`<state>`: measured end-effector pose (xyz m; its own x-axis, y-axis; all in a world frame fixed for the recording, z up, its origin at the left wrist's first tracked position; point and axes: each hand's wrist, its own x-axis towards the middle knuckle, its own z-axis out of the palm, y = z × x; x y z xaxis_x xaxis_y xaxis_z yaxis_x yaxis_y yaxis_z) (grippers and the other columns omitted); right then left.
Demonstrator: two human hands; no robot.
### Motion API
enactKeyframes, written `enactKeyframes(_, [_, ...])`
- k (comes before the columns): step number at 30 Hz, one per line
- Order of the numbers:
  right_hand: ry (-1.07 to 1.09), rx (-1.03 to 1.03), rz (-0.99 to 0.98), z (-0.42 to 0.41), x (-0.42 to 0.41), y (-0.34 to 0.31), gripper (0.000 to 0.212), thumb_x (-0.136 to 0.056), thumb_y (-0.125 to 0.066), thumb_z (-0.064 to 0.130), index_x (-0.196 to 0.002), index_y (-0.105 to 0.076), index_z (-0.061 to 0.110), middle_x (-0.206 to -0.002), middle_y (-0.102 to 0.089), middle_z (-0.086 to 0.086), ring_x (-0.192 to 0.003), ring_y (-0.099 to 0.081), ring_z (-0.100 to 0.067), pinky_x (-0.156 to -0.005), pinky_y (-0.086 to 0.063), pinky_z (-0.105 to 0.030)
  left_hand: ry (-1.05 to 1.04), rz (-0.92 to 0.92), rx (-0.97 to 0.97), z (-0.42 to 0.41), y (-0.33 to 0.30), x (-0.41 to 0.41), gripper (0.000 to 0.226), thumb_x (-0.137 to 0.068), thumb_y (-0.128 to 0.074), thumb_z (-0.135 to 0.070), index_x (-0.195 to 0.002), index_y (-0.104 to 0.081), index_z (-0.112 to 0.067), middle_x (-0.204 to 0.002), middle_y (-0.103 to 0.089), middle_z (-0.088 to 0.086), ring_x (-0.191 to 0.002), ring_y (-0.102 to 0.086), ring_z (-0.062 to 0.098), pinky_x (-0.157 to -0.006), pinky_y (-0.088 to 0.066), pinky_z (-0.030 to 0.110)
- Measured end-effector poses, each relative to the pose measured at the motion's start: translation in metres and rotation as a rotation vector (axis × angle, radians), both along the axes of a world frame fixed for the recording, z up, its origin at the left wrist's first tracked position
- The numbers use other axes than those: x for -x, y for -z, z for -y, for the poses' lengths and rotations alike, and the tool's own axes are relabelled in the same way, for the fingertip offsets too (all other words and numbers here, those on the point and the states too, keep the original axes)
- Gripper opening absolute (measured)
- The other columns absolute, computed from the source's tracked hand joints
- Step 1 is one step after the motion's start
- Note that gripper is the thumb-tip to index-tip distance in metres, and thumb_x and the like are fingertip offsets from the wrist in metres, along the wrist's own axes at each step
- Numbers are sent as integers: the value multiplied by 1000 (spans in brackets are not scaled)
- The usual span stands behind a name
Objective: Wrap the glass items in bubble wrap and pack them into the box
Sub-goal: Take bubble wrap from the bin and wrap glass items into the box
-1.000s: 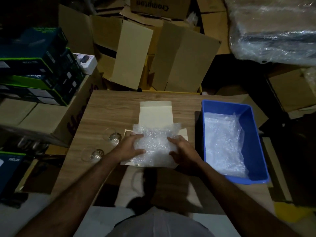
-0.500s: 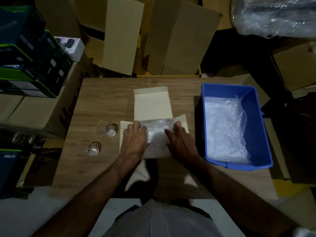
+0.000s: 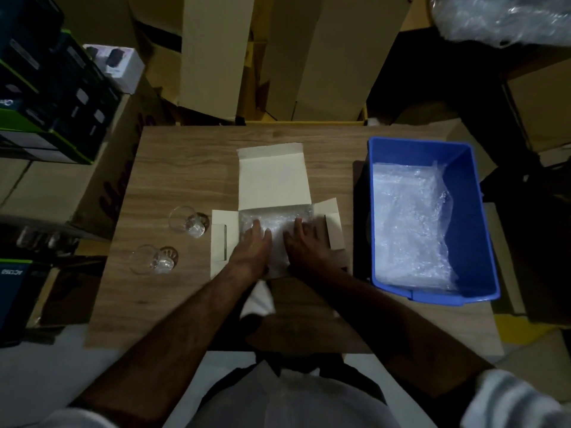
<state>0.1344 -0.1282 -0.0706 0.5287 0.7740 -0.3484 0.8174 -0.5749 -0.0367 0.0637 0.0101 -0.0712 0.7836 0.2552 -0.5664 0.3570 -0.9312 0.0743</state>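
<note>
A small white cardboard box (image 3: 273, 177) lies open on the wooden table (image 3: 185, 168), its lid and side flaps spread out. A bubble-wrapped bundle (image 3: 278, 219) sits inside it. My left hand (image 3: 251, 250) and my right hand (image 3: 304, 247) press flat on the bundle, fingers straight, side by side. Two bare clear glasses stand left of the box: one glass (image 3: 188, 223) farther from me and another glass (image 3: 153, 261) closer to me.
A blue plastic bin (image 3: 463, 156) holding loose bubble wrap (image 3: 411, 223) stands at the table's right. Cardboard cartons (image 3: 216, 57) crowd behind the table, stacked product boxes (image 3: 52, 97) stand at the left, and a plastic-wrapped bulk (image 3: 506, 17) hangs at top right.
The bundle has gone from puffed up above the box to pushed down inside it. Both hands went from gripping its sides to pressing flat on top. The camera has tilted downward.
</note>
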Motion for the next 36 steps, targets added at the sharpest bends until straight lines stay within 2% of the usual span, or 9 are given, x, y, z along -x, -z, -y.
enactKeyframes(4, [-29,1,-44,-2,-8,15,70,-97,-58,35,-151,-33,0,-156,-18,-40,-146,-25,-49,-120,-9,-67,40,48,-57,2,10,2,83,-90,-72,-14,-156,-21,-7,-165,0,27,-153,-15,38,-119,-31,43])
enactKeyframes(9, [-50,27,20,-6,-7,19,58,-104,-45,30,-148,-37,-6,-149,-34,-41,-141,-38,-48,-116,-36,-53,112,62,-121,-1,10,0,66,-98,-57,-9,-155,-22,-7,-165,-3,27,-151,-21,37,-110,-40,43])
enactKeyframes(12, [-34,42,-15,-7,-7,21,60,-105,-45,30,-149,-32,-10,-149,-32,-43,-141,-38,-50,-112,-41,-48,155,76,-146,-2,8,-1,66,-99,-56,-11,-155,-22,-6,-165,-5,28,-151,-23,37,-108,-42,42])
enactKeyframes(16, [20,56,-47,-9,-10,26,61,-106,-47,30,-149,-31,-10,-150,-31,-43,-137,-43,-47,-101,-50,-45,242,45,-242,-2,8,-9,67,-97,-58,-22,-153,-26,-3,-162,-17,27,-151,-20,38,-123,-19,49])
enactKeyframes(19, [53,88,-53,-7,-14,20,73,-92,-69,43,-143,-47,-4,-143,-46,-37,-127,-57,-38,-89,-56,-37,337,9,-342,-8,7,-11,81,-90,-64,-28,-154,-23,2,-162,-18,27,-152,-16,39,-125,2,54])
enactKeyframes(21, [76,78,-62,-5,-13,17,80,-86,-76,46,-144,-46,0,-144,-47,-32,-126,-57,-35,-88,-55,-35,384,-26,-376,-12,8,-11,87,-90,-64,-30,-155,-17,3,-164,-13,26,-154,-11,37,-125,5,53])
enactKeyframes(25, [128,12,-133,-9,-12,27,79,-96,-64,38,-152,-26,-3,-154,-29,-34,-138,-41,-42,-97,-51,-42,363,19,-337,-12,12,-11,63,-101,-41,-26,-154,-20,3,-163,-16,28,-153,-14,39,-125,5,53])
enactKeyframes(31, [111,40,-74,-5,-9,26,86,-91,-68,43,-151,-28,-3,-153,-29,-38,-133,-50,-42,-99,-50,-45,440,20,-339,-8,7,-6,86,-91,-58,-47,-154,-24,1,-160,-23,29,-150,-21,40,-124,-1,57])
enactKeyframes(36, [57,-52,-38,-2,-10,1,58,-100,-56,25,-150,-37,1,-160,-21,-31,-140,-42,-39,-101,-47,-50,424,37,-315,-13,-1,-8,78,-94,-54,-40,-155,-22,-3,-161,-23,27,-150,-20,38,-125,2,54])
